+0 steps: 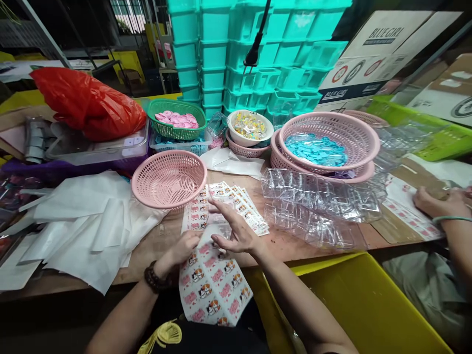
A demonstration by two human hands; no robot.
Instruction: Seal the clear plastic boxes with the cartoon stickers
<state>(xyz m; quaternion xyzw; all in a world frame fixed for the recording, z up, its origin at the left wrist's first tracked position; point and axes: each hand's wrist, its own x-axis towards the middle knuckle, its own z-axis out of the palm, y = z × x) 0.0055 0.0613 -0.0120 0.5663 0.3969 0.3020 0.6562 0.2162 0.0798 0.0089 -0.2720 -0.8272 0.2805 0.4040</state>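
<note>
"BLUE GIRL" twice on white cardboard [372, 54]

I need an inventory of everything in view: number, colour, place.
Table: one, brown, centre
Held sheet: one, printed white, lower centre
Other sheets: several, printed white, centre
Papers: several, white, left
Baskets: at least four, pink, centre and right
Oval basket: one, green, back left
Bowl: one, white, back centre
Pieces: many, pink, yellow, blue, in baskets, bowl
Trays: several, transparent, right
Bag: one, red, far left
Crates: many, turquoise, back
Cartons: several, mostly white, back right
Bin: one, yellow, lower right
Another person's hand: at least one, right edge
Left hand: one, pinching held sheet
Right hand: one, open, near it
</note>
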